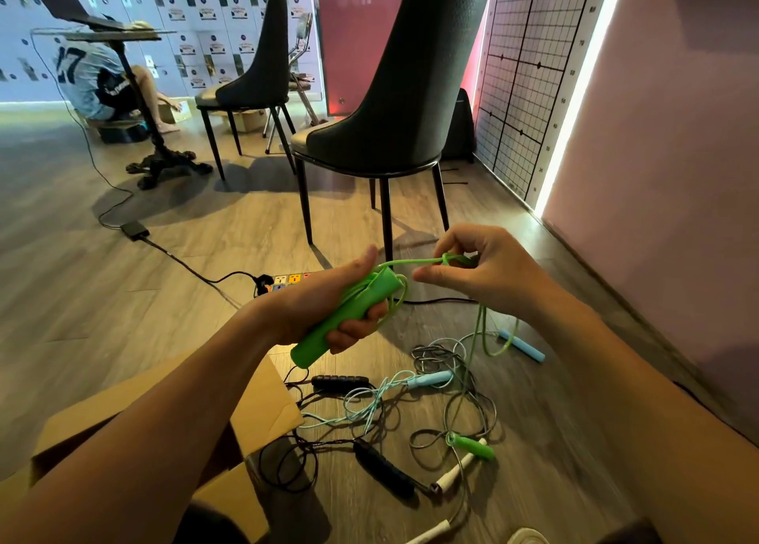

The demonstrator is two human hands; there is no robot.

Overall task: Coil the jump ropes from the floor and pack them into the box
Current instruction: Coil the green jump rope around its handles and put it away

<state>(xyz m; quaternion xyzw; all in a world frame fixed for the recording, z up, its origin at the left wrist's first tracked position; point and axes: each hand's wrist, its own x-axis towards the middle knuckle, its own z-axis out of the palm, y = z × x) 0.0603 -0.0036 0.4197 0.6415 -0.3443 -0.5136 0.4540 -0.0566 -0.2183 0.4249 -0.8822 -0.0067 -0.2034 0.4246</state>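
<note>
green rope [415, 261] held above the tangle [431, 378] on the floor [123, 338]
chair [394, 104] far, wall [677, 132] right, box [267, 395] near left; left hand [324, 301] fingers [361, 322] clench its green handle [316, 344], right hand [484, 272] fingers [435, 274] pinch the rope.

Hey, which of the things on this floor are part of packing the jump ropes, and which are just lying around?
For the job: green rope, blue rope, black rope, white-handled rope, cardboard box.
Just lying about: near chair, far chair, power strip, power adapter.
</note>
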